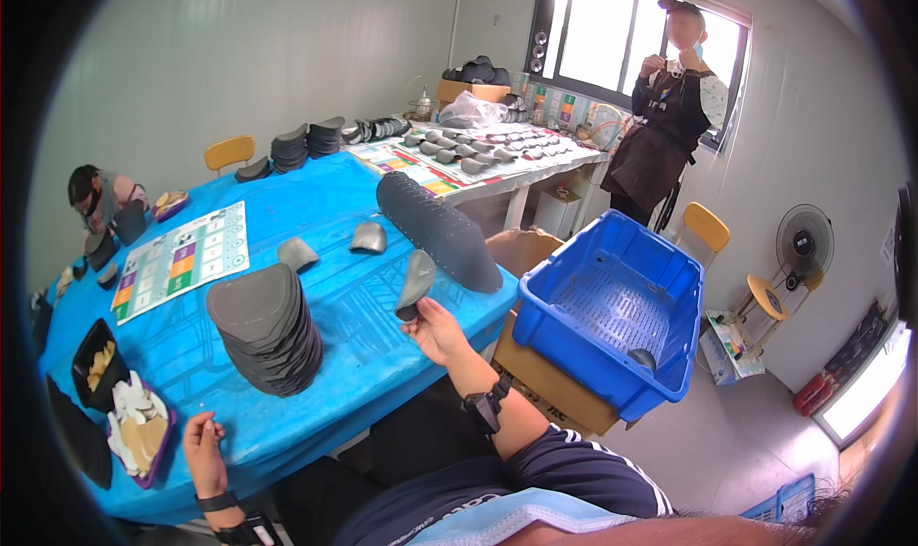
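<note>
My right hand pinches the lower end of a curved dark grey piece, held up above the table's near right part. My left hand is by the table's near edge, its fingers loosely curled and nothing seen in them. Between the hands stands a tall stack of dark rounded pieces. Two single curved grey pieces, one on the left and one on the right, lie behind it on the blue table cover. Beyond my right hand lies a long black curved form with studs or holes.
A blue plastic crate sits on a cardboard box at the right, a dark piece inside. Trays of pale scraps stand at the left. Rows of grey pieces cover the back table. One person stands there; another sits far left.
</note>
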A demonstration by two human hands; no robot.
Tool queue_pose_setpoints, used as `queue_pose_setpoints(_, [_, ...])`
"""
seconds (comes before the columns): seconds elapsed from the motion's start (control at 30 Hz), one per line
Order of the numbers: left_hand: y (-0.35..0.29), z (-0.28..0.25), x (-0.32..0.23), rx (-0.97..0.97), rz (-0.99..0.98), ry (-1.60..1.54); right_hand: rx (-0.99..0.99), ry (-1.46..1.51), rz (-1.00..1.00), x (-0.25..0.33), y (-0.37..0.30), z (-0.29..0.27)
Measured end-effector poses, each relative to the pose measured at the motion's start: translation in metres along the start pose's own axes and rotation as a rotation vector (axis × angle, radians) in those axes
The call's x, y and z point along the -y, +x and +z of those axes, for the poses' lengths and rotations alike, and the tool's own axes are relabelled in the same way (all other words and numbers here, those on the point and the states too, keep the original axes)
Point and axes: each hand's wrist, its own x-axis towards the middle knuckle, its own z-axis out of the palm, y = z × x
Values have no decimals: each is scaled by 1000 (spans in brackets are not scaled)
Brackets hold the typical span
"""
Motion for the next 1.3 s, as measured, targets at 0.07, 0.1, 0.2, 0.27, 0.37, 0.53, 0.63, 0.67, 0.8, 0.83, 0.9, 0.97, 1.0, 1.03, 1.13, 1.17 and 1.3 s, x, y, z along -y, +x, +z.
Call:
queue_pose_setpoints(0.07, [0,-1,0,2,3,-2,-29,9,-11,0,-1,3])
queue_pose_setpoints(0.1, [1,-1,1,8,6,-2,-29,9,-10,-1,0,2])
queue_pose_setpoints(0.2, [1,0,0,10,6,-3,-38,19,-8,-1,0,0])
queue_pose_setpoints(0.27, [0,1,0,7,3,-3,-30,30,-10,-1,0,1])
queue_pose_setpoints(0.37, [1,1,0,-3,6,-3,-4,20,-3,0,0,-1])
queue_pose_setpoints(0.53, [3,8,-4,0,-54,235,2,20,-5,-1,1,-4])
queue_pose_setpoints(0.63, [9,19,-14,-41,-71,457,-6,12,-6,-1,0,-1])
queue_pose_setpoints(0.67, [13,22,-16,-39,-73,458,-13,7,-4,-1,-1,0])
queue_pose_setpoints(0.8, [34,35,-37,-174,207,475,-8,27,2,0,-1,0])
queue_pose_setpoints(0.83, [38,42,-43,-189,241,406,-14,12,1,-1,-2,2])
queue_pose_setpoints(0.9, [52,53,-51,-172,264,331,-25,-3,-7,0,-2,2])
queue_pose_setpoints(0.97, [69,55,-50,-161,235,351,-56,-15,16,0,-1,0])
queue_pose_setpoints(1.0, [75,57,-50,-154,207,369,-58,-13,11,0,-2,-2])
queue_pose_setpoints(1.03, [79,59,-50,-149,208,370,-21,5,22,-1,-2,-5])
queue_pose_setpoints(1.13, [87,70,-51,-164,153,380,27,29,22,-3,-2,-11])
queue_pose_setpoints(1.17, [88,71,-51,-113,141,472,38,37,19,-3,-2,-10])
queue_pose_setpoints(1.3, [88,80,-55,-19,161,616,-6,16,11,0,-4,-3])
